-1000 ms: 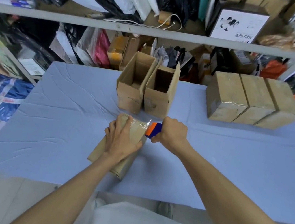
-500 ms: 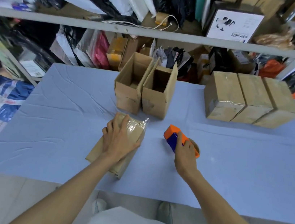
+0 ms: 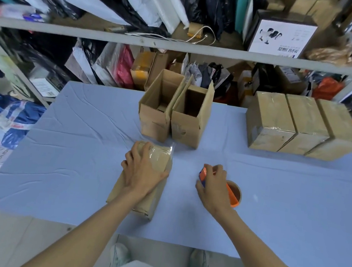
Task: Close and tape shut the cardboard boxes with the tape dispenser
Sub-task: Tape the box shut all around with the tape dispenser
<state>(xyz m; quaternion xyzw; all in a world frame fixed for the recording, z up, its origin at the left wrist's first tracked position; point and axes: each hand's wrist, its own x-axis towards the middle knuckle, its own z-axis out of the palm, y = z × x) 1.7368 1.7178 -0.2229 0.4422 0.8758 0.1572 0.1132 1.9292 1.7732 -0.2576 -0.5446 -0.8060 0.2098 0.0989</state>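
Matt brown cardboard box (image 3: 161, 163) wears glossy clear tape. The tape dispenser (image 3: 231, 193) is smooth orange plastic. Wrinkled blue cloth covers the table (image 3: 80, 165).

On table (image 3: 75, 164), near front edge: box (image 3: 162, 160) under left hand (image 3: 142, 174), dispenser (image 3: 232, 194) just right of it under right hand (image 3: 214, 185). Behind these, two open boxes (image 3: 154, 121) side by side, touching. Far right, three shut boxes (image 3: 302, 126) in a row. Behind table, shelves (image 3: 182, 47).

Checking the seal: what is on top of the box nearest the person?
The left hand rests flat on the box, and shiny clear tape covers its far end. The seam beneath the hand is hidden.
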